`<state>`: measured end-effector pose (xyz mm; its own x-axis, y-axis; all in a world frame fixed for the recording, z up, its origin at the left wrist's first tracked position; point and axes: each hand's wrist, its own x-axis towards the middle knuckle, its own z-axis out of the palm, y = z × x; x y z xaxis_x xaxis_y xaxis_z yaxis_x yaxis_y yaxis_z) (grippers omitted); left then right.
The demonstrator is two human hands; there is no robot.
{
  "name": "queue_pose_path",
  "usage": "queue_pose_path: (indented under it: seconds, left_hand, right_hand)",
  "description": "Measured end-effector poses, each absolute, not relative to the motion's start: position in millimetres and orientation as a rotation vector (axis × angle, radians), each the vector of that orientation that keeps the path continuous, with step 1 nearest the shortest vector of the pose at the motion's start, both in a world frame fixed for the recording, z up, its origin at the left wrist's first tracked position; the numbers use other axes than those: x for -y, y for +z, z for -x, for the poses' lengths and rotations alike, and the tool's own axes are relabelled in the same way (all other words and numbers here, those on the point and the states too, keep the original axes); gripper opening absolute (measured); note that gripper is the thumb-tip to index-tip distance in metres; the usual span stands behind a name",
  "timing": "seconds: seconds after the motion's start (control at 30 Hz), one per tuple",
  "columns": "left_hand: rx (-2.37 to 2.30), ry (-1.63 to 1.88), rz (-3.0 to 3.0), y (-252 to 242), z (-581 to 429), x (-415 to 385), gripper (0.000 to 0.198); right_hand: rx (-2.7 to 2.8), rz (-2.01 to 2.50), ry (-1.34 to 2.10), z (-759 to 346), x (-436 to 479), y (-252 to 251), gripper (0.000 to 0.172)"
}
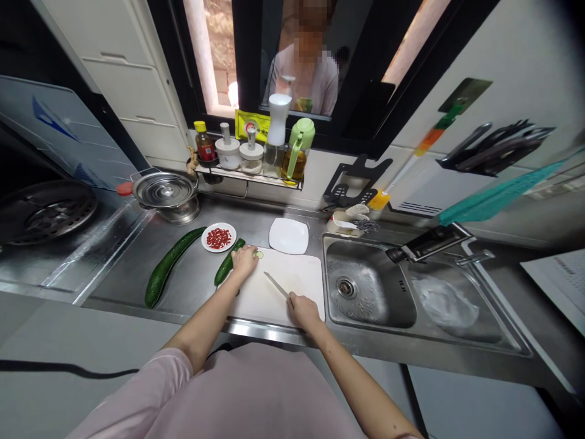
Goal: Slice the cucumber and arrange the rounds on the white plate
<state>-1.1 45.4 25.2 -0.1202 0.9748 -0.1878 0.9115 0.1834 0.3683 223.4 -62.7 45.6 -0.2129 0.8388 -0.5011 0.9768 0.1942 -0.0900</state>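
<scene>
On the white cutting board (292, 283), my left hand (245, 261) has its fingers bent down over a piece of cucumber, mostly hidden under them. Its pale, round cut face (259, 255) shows beside my fingertips. A short green cucumber (225, 268) lies along the board's left side, close against that hand. My right hand (304, 311) grips the handle of a knife (276, 285). The blade points away and to the left, low over the board, apart from the cucumber. Under my left wrist, a small dark bit is partly covered.
Left on the steel counter lie a long cucumber (171, 262) and a white dish of red pieces (219, 238). A white square plate (289, 236) sits behind the board. The sink (370, 292) borders it at right. A lidded steel pot (167, 195) stands far left.
</scene>
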Motion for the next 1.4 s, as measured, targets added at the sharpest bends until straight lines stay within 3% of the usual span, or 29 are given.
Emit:
queue_pose_path:
  seconds: [0.43, 0.97, 1.4]
  left_hand:
    - [-2.016, 0.011, -2.016, 8, -12, -57, 0.034]
    - [-2.007, 0.165, -1.979, 16, -11, -49, 0.025]
    - [-2.065, 0.254, -1.601, 23, 2, -3, 0.025]
  right_hand:
    - [-2.137, -1.730, -0.564, -227, 63, 43, 0.032]
    - [-2.132, -1.747, -0.576, -226, 62, 42, 0.031]
    - [-2.116, -1.720, -0.579, -223, 62, 48, 0.031]
